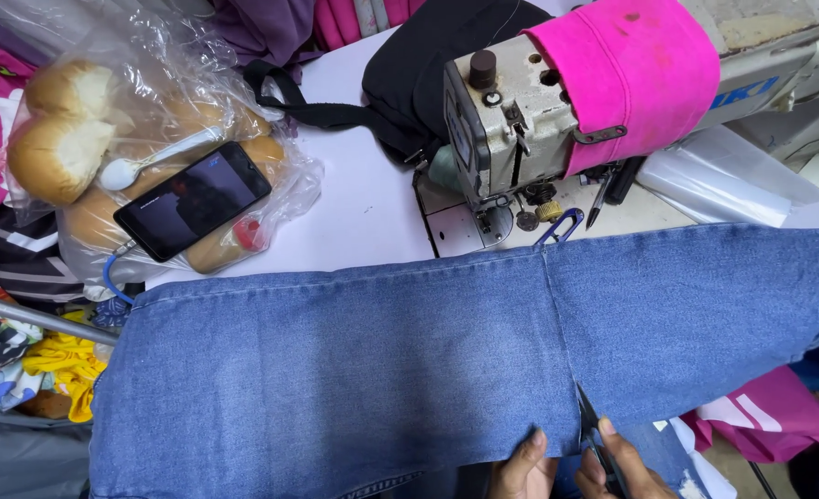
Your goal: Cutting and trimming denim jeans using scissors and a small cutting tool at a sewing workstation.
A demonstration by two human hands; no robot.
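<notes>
While denim spans the table | left hand pinches hem | right hand grips snips, seemingly at seam.

A small tailoring or garment-sewing workshop.

An industrial sewing machine stands on a white table, up and away from the right hand with its thread snips. Blue denim spreads across the table just above both hands, and heaps of coloured cloth crowd the edges far to their left and behind the machine.
</notes>
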